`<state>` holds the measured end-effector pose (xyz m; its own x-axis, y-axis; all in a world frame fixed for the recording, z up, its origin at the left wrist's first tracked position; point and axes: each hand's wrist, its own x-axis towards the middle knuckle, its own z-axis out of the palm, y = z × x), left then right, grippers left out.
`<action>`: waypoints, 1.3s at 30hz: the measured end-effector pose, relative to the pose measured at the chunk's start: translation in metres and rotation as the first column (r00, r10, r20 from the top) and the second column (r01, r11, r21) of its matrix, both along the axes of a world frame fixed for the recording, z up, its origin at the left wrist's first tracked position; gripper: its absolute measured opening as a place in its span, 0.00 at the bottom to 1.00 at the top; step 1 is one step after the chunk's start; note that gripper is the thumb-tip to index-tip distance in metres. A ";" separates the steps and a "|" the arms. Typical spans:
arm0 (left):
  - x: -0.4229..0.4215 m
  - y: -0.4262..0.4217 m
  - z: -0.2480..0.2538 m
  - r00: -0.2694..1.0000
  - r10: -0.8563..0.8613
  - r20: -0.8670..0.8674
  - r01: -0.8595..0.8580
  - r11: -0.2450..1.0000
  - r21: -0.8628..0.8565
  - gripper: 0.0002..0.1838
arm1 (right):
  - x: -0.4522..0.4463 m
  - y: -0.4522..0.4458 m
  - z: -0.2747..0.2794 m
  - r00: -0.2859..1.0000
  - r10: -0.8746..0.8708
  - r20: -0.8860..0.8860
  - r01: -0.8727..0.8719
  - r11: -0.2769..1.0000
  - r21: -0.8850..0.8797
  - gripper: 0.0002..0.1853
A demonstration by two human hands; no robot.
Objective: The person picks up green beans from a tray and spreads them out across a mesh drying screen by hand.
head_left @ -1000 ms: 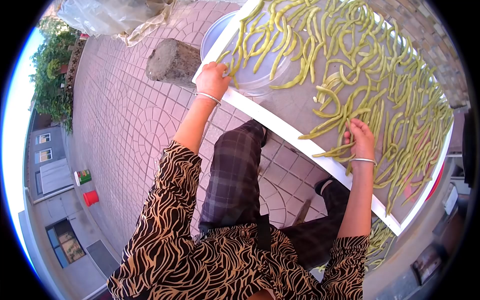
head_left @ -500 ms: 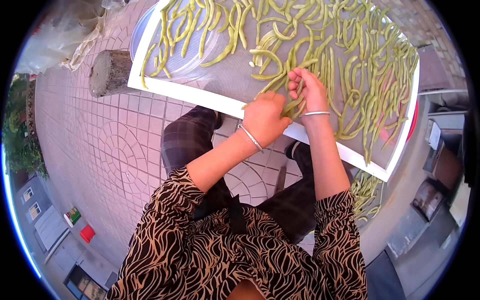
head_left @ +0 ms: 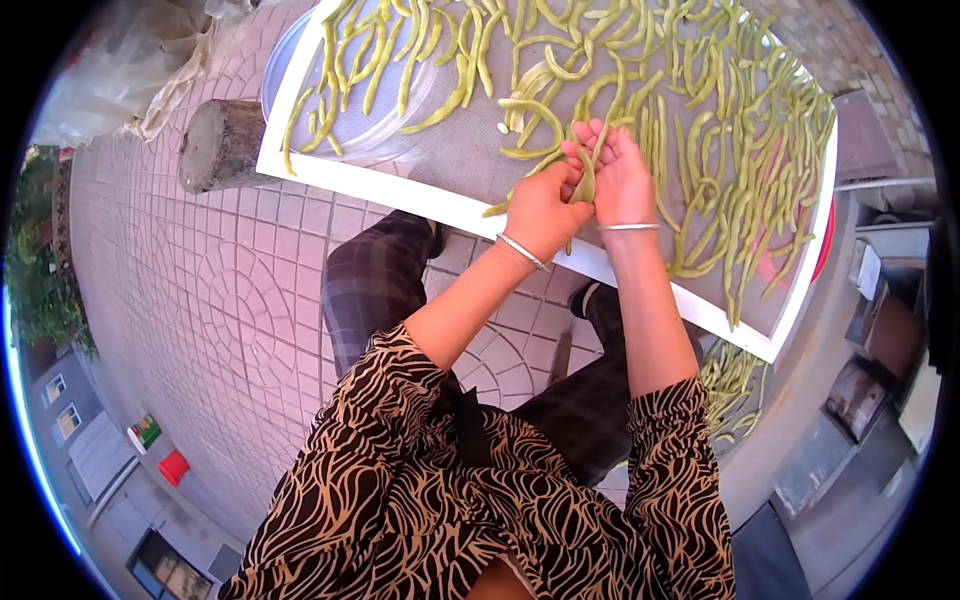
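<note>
Long pale-green beans [head_left: 740, 190] lie spread over a mesh screen [head_left: 470, 150] with a white frame [head_left: 400, 190]. Above the near edge of that frame, my left hand [head_left: 545, 212] is closed, its thumb and fingers pinching a few green beans [head_left: 586, 180]. Close beside it, my right hand [head_left: 625, 182] has its palm turned toward the left hand, and its curled fingers hold a bean at the same spot. The fingertips of both hands almost meet, so part of what they grip is hidden. Several loose beans lie on the mesh just beyond the fingers.
A log stump [head_left: 220, 145] stands by the screen's left corner. More beans [head_left: 732, 385] lie below its right side. Clear plastic sheeting [head_left: 120, 80] is at the upper left. Paved tiles [head_left: 240, 290] cover the ground, with a red container [head_left: 174, 467] far left.
My left hand has moved a little right and closer to my right hand. The right hand's palm has turned more into view, and the beans between the hands now stand more upright.
</note>
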<state>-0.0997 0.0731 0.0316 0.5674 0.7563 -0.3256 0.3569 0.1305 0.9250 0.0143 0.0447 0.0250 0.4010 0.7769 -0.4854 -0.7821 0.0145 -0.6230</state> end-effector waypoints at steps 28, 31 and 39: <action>-0.186 0.193 0.012 0.784 0.208 -0.585 0.039 0.924 0.381 0.11 | 0.002 0.000 0.002 0.971 0.192 0.139 -0.175 0.976 -0.127 0.16; -0.186 0.197 0.006 0.810 0.219 -0.544 0.031 0.910 0.413 0.11 | 0.002 0.000 0.003 0.971 0.197 0.132 -0.181 0.975 -0.126 0.15; -0.188 0.204 0.015 0.683 0.289 -0.671 0.073 0.886 0.457 0.12 | 0.004 -0.002 0.004 0.970 0.199 0.140 -0.184 0.977 -0.108 0.15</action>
<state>-0.2880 0.2773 0.0467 0.2064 0.9522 -0.2252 0.9255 -0.1153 0.3607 0.0179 0.0428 0.0286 0.3225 0.8002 -0.5057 -0.6629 -0.1904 -0.7241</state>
